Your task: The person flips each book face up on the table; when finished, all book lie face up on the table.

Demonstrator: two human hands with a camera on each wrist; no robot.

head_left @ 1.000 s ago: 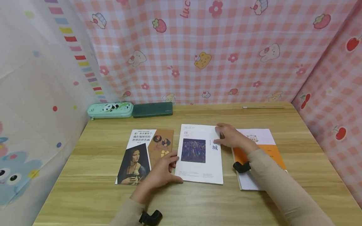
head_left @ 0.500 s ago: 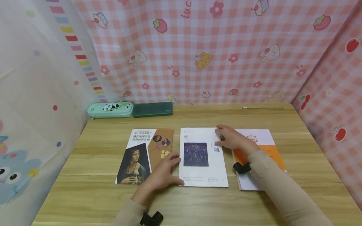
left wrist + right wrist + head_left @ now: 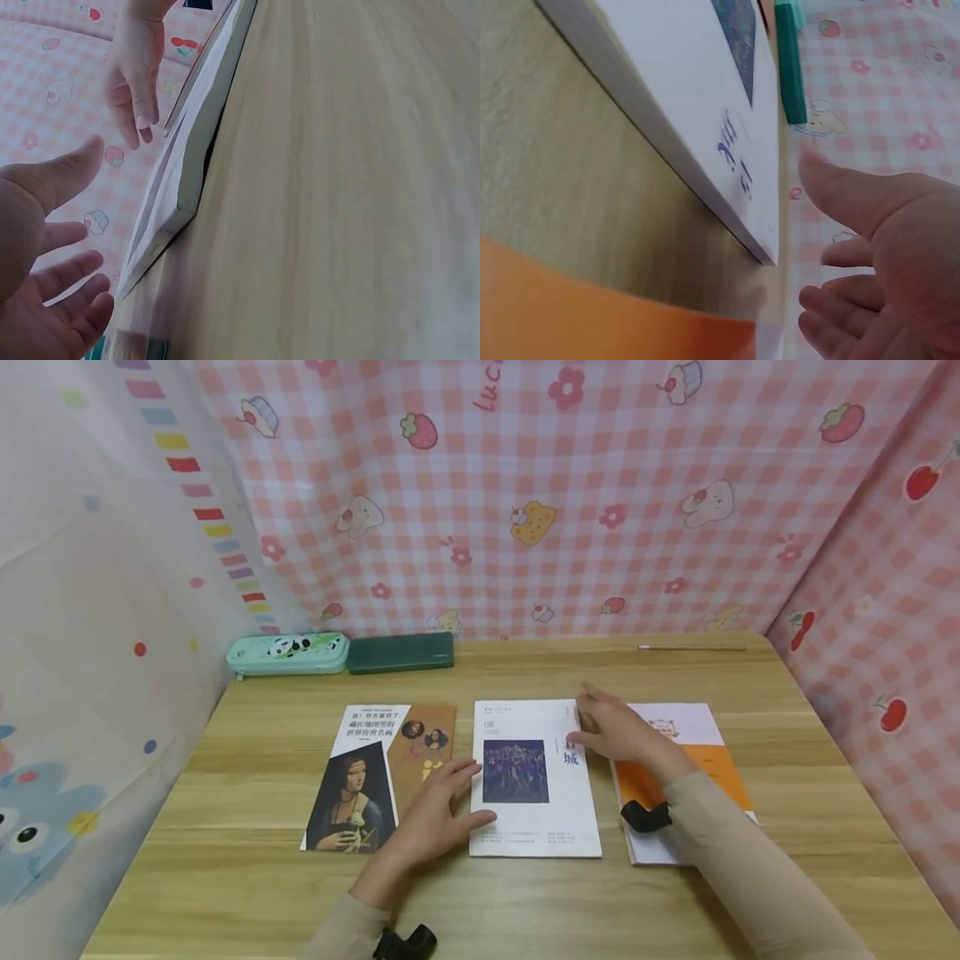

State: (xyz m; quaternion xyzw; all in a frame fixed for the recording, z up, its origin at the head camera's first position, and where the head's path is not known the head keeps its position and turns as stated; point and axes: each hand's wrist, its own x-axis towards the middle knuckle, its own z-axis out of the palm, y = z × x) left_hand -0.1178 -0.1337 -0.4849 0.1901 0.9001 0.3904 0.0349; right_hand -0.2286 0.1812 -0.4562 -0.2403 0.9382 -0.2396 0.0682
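Note:
A white book (image 3: 521, 835) with a dark picture on its cover lies flat in the middle of the table. At its left edge is my left hand (image 3: 431, 822), fingers relaxed and thumb spread over the lower left side; the left wrist view shows the fingers apart from the pages. By the upper right corner my right hand (image 3: 621, 731) has thumb and fingers parted, and the right wrist view shows a gap between them and the book. Left of it lies a book with a portrait cover (image 3: 352, 793). On the right, an orange and white book (image 3: 716, 768) is partly covered by my right forearm.
Along the back of the wooden table (image 3: 247, 893) lie a mint panda pencil case (image 3: 288, 653), a dark green flat case (image 3: 401, 653) and a thin stick (image 3: 690, 648). Patterned cloth (image 3: 465, 468) hangs behind and at both sides.
The white book has slid towards me and slightly right, into line with the other two. Both hands moved with it and have since let go, the left thumb lifting from its edge.

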